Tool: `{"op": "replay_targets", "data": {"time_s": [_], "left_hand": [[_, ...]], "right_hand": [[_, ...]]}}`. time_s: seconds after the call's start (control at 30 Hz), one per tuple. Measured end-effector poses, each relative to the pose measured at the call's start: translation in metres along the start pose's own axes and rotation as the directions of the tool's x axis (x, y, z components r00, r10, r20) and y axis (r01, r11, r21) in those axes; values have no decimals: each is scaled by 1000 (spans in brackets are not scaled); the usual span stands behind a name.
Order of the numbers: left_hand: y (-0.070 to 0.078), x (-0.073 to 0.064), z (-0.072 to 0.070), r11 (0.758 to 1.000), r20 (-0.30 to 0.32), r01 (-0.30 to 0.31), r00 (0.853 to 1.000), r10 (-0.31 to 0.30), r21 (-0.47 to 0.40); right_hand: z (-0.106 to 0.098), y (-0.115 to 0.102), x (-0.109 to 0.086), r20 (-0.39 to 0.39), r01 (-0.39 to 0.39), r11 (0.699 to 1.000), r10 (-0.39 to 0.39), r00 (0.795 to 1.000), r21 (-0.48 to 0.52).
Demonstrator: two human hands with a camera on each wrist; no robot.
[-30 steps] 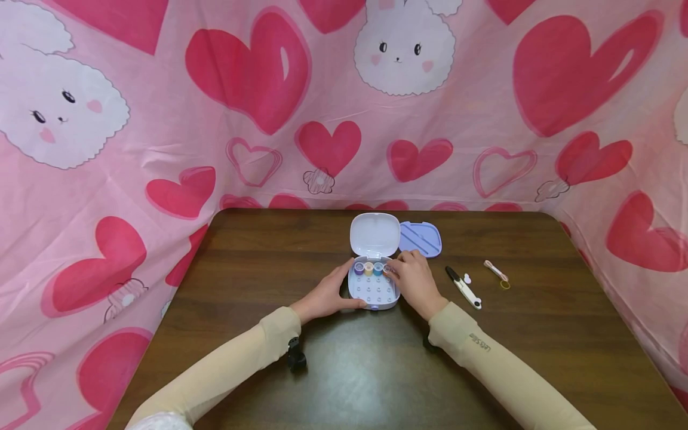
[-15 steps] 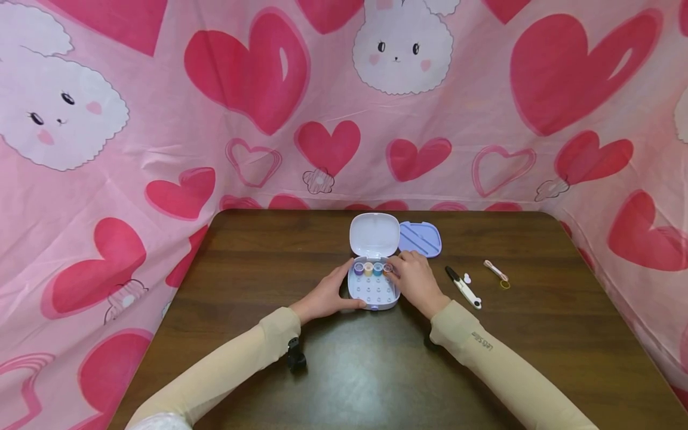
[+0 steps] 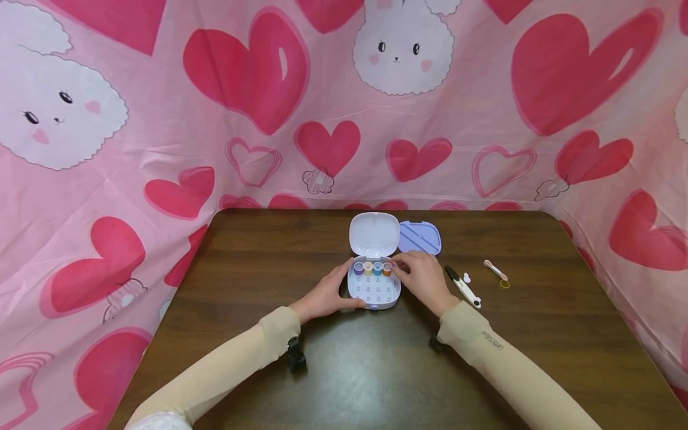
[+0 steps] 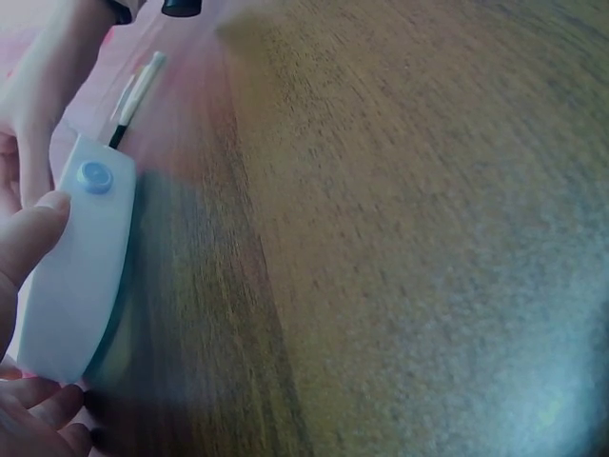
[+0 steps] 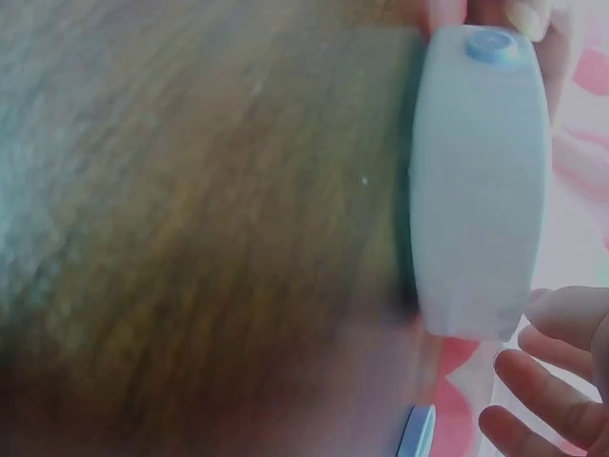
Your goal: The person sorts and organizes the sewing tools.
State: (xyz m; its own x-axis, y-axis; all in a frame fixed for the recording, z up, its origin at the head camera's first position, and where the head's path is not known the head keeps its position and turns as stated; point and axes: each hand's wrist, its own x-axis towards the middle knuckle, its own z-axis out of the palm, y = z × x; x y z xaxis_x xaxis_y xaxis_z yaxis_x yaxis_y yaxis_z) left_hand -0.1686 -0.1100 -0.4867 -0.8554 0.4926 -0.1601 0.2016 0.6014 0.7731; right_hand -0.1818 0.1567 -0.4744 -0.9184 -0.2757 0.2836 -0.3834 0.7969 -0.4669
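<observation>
A white sewing box stands on the table with its lid raised at the back. Along its back row sit a purple spool, a cream spool, a blue spool and an orange spool; rows of small pegs are in front. My left hand grips the box, thumb at the front wall beside the blue button and fingers along the left side. My right hand is at the box's right rim beside the orange spool, fingers loosely bent and spread, nothing visible held.
Behind the right hand lies a lavender tray with diagonal slots. To the right are a slim black-and-white tool, a small white piece and a pale bundle with a yellow loop. A pink heart-print cloth hangs behind the table.
My right hand has moved slightly right, off the orange spool, which now shows fully. The left hand keeps its place on the box.
</observation>
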Motion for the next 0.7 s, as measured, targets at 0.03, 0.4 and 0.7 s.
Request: {"op": "replay_targets", "data": {"time_s": [0.03,0.4,0.7], "left_hand": [[0,0,0,1000,-3,0,1000,0,-5],[3,-1,-1,1000,-15,-11,1000,11,-1],[0,0,0,1000,-16,-16,1000,16,1]], "right_hand": [[-1,1,0,-13,-1,1000,1,1000,12],[-13,15,-2,9,-95,994,95,995,54],[-28,32,1,-8,-142,990,142,990,26]]}}
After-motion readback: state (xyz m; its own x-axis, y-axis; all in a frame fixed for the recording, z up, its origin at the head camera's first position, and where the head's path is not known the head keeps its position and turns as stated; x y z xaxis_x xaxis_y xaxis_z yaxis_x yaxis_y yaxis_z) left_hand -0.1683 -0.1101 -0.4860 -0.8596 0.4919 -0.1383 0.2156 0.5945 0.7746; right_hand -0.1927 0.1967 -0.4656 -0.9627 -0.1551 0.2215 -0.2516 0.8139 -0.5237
